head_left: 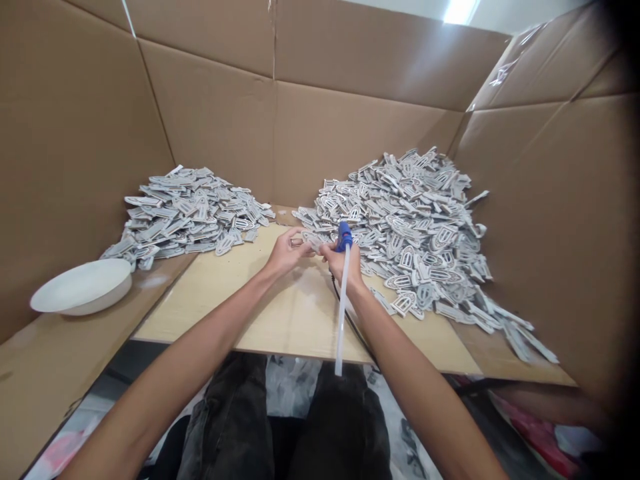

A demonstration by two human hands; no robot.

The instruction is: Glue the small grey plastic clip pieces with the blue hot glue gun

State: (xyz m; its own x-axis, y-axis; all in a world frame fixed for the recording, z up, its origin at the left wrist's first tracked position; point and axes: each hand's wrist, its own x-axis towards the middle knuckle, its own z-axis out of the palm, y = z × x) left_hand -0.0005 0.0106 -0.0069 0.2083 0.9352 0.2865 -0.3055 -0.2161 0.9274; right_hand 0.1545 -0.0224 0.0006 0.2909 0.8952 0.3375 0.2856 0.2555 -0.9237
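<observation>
Grey piece (311,241), pinched between both hands

Tall cardboard walls (210,120) closed in the workplace on three sides, brown and creased, with a seam of tape running down the back panel. The right-hand cardboard panel (555,220) leaned inward and stood close to the bench's right edge. A pale wooden board (295,320) served as the bench top, lying over a layer of brown cardboard (45,373) that spread out past its left edge. Above the walls, at the upper right, a strip of light ceiling showed with a bright ceiling lamp (459,9). Below the near edge of the board the floor (290,387) looked cluttered with crumpled clear plastic, and something pink lay at the lower right.
</observation>
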